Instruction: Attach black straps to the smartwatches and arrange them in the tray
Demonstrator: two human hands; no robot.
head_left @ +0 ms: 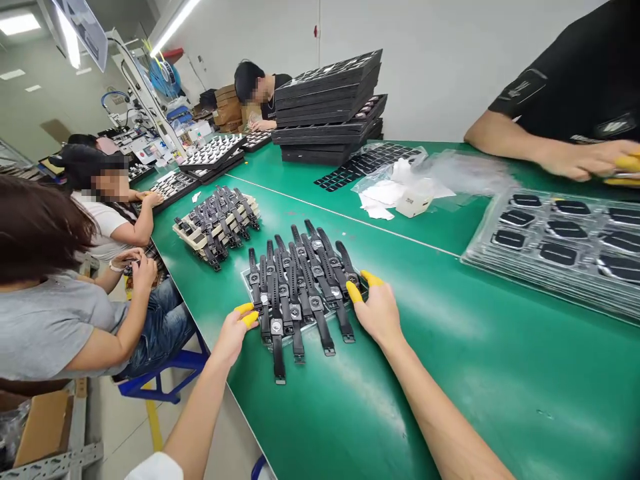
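Several black smartwatches [315,303] with straps lie in slanted rows, mostly back side up, on a clear plastic tray [311,328]. Yellow finger cots cover the thumb and finger of my left hand [231,337], closed on the tray's left edge. At the right edge, my right hand [379,310] grips the same tray between cotted thumb and finger, close beside the outermost watch. Some straps overhang the near side. Most of the tray is hidden under the watches, and whether it touches the table I cannot tell.
On the green table [480,373], a cream tray stack [200,248] bearing more watches stands back left. Stacked clear trays [540,280] lie right, tall black trays [325,127] behind. Plastic bags [465,177] and a small white box [415,203] lie between. Co-workers sit left, behind and right.
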